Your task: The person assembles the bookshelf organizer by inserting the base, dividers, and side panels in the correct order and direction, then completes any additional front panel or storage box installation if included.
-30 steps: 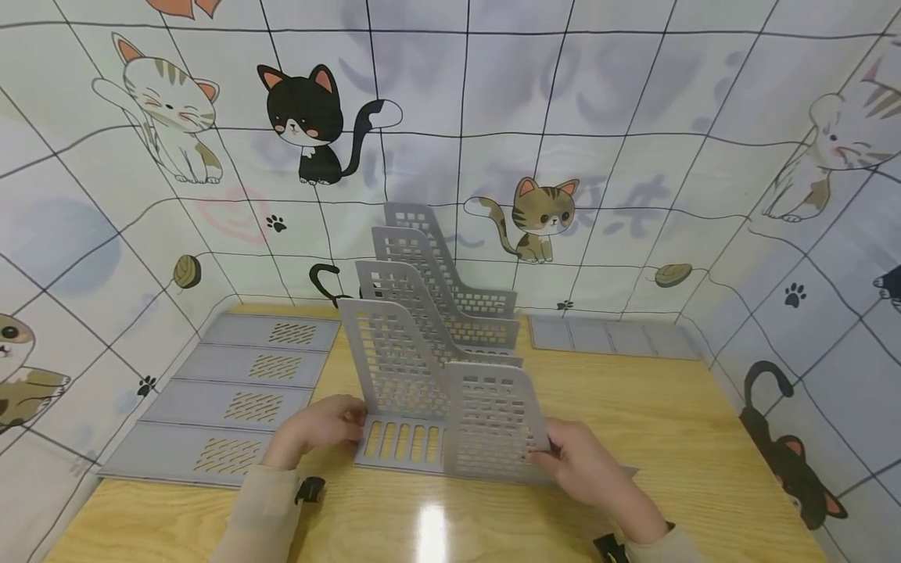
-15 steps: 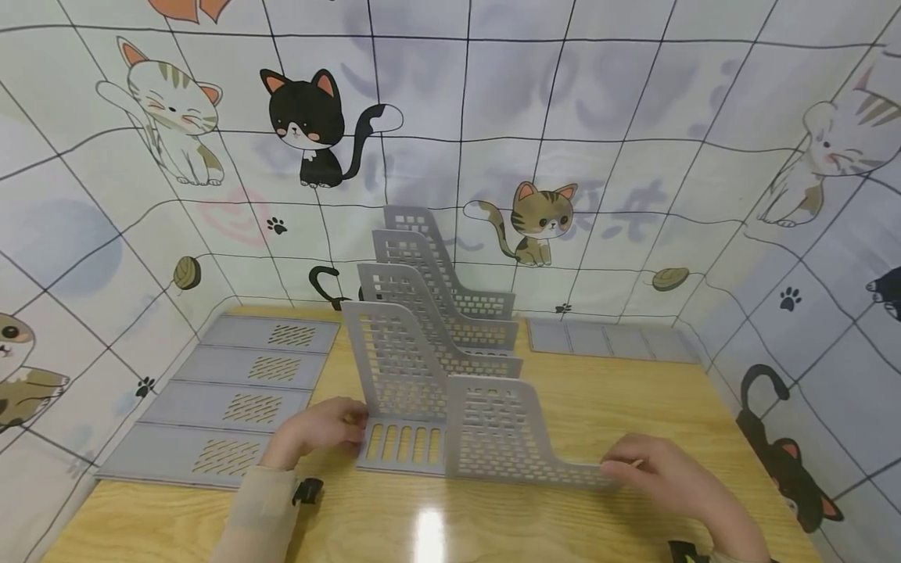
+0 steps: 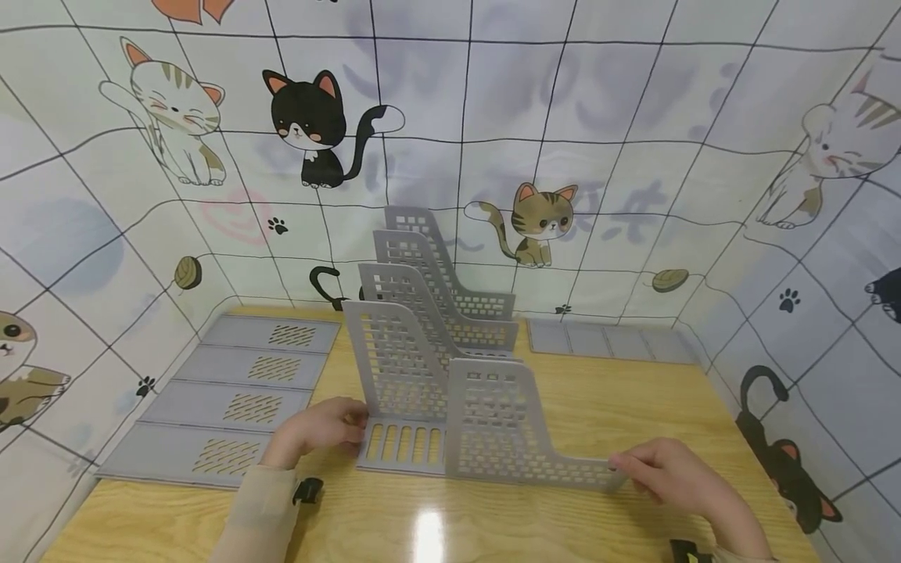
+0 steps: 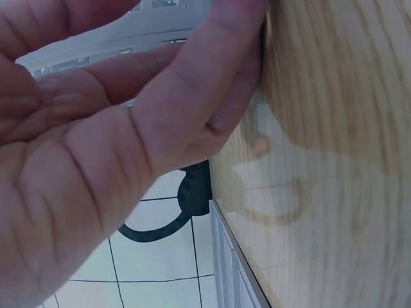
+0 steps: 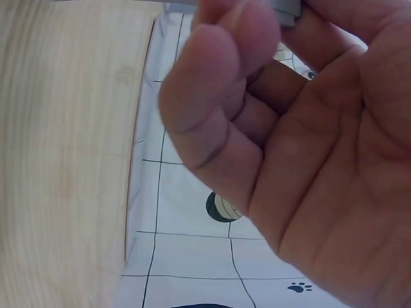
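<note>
Underneath, pale wood-grain tabletop [image 3: 591, 407], glare toward the near side; cat-printed gridded sheeting [image 3: 626, 86] behind and at both sides. Grey slotted rack [image 3: 403, 371] upright mid-table. Right hand [image 3: 672, 473] pinches low end of its nearest panel [image 3: 496, 457]; left hand [image 3: 324, 426], fingers bent at the base's edge, grip unclear. Flat grey panels [image 3: 158, 450] lie left.

There are two bare hands [image 3: 324, 424], five grey holey panels [image 3: 493, 426] standing up, four flat grey strips with slanted slots [image 3: 190, 399], four plain flat grey strips [image 3: 587, 338], and one yellowish-brown wooden table [image 3: 366, 532].
</note>
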{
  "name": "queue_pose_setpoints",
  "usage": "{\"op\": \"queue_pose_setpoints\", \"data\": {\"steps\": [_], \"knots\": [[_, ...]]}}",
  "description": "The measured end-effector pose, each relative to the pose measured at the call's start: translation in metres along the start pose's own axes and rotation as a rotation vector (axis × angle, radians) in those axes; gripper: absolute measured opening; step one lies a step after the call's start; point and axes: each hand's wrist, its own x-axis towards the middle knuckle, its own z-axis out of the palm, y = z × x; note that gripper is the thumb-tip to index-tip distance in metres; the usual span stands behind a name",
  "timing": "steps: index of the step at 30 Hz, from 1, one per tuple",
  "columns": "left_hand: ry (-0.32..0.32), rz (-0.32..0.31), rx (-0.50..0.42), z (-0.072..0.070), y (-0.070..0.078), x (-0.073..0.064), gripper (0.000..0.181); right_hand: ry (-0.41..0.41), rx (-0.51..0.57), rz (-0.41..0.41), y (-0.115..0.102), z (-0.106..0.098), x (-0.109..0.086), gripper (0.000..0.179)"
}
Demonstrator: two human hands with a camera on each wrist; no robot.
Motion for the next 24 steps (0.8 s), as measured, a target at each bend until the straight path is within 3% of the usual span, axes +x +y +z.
{"op": "queue_pose_setpoints", "data": {"steps": [9, 18, 24], "knots": [[-0.022, 0.017, -0.026, 0.000, 0.001, -0.001, 0.029, 0.004, -0.067, 0.020, -0.007, 0.001, 0.005, 0.042], [-0.047, 0.038, 0.000, -0.002, -0.001, 0.001, 0.033, 0.053, -0.122, -0.090, -0.015, 0.010, 0.014, 0.047], [-0.070, 0.057, -0.060, 0.000, -0.002, 0.002, 0.034, 0.012, -0.051, -0.094, -0.024, 0.024, 0.023, 0.046]]}}
